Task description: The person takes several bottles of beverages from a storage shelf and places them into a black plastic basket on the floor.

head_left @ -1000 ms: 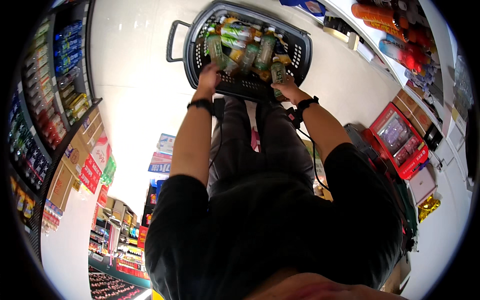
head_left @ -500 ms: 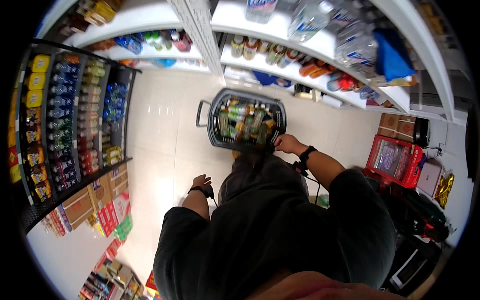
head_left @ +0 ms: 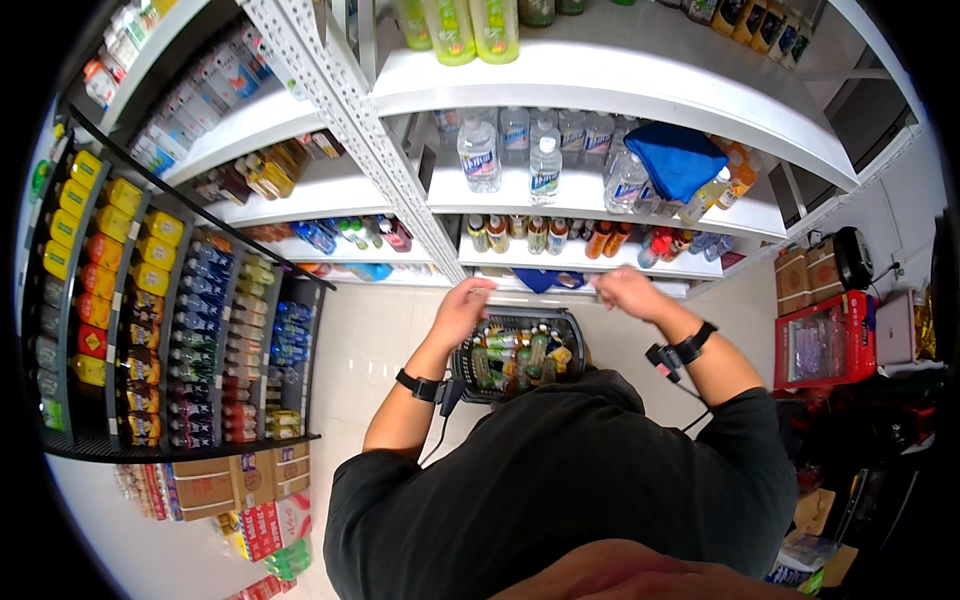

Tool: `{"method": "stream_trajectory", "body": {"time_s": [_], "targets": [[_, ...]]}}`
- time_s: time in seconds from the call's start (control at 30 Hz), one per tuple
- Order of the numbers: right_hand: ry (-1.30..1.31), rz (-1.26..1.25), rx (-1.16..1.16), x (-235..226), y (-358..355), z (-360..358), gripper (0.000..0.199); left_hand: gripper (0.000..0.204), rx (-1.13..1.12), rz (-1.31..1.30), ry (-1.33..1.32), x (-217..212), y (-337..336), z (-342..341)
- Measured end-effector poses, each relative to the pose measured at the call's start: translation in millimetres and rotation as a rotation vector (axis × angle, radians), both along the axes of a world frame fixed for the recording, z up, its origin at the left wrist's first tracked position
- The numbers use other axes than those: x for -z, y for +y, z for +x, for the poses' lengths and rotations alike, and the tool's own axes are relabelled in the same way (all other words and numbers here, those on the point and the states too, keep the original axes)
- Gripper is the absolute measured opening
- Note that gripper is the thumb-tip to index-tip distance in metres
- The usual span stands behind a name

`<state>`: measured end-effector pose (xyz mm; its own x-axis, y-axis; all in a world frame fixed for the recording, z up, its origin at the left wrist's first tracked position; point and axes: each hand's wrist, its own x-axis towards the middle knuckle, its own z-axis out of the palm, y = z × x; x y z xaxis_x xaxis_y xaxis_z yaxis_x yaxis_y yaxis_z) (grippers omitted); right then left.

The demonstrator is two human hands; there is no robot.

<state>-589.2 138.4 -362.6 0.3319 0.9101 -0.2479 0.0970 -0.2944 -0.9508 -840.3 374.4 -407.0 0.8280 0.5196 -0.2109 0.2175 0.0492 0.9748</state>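
My left hand point(head_left: 464, 308) is raised over the left end of a black shopping basket point(head_left: 567, 322), loosely bent fingers pointing right and nothing seen in them. To the right, my right hand point(head_left: 634, 294) hangs in the air beyond the basket's far right corner; it is a little blurred, its fingers half bent and apart, and holds nothing that I can see. Several bottles point(head_left: 497, 353) with green, yellow and dark contents fill the basket on the floor. My torso covers its near side. Clear water bottles point(head_left: 478, 157) stand on the shelf ahead, with a blue cloth point(head_left: 676, 160) over some.
White shelving point(head_left: 620, 95) spans the far side, with green-yellow bottles point(head_left: 449, 30) on its upper board and juice bottles point(head_left: 497, 233) lower down. A black drinks rack point(head_left: 185, 455) is at the left, above cartons point(head_left: 238, 484). A red box point(head_left: 826, 340) stands at the right.
My right hand has left the basket's near right corner and risen forward. My left hand has come up from my side. The shelves now fill more of the view, and the basket appears nearer my body.
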Motion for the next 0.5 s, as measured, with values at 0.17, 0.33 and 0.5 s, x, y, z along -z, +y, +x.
{"method": "stream_trajectory", "body": {"time_s": [0.17,0.33,0.5], "targets": [[-0.004,0.264,-0.130,-176,30,57,0.018,0.033,0.108,0.802,-0.243,-179,-35,114],[-0.264,0.632,-0.005,-270,91,156,0.036,0.056,-0.303,1.431,-0.616,-283,-3,264],[-0.165,0.530,0.296,-255,209,246,0.053,0.094,-0.634,1.438,-0.265,-330,56,376]]}}
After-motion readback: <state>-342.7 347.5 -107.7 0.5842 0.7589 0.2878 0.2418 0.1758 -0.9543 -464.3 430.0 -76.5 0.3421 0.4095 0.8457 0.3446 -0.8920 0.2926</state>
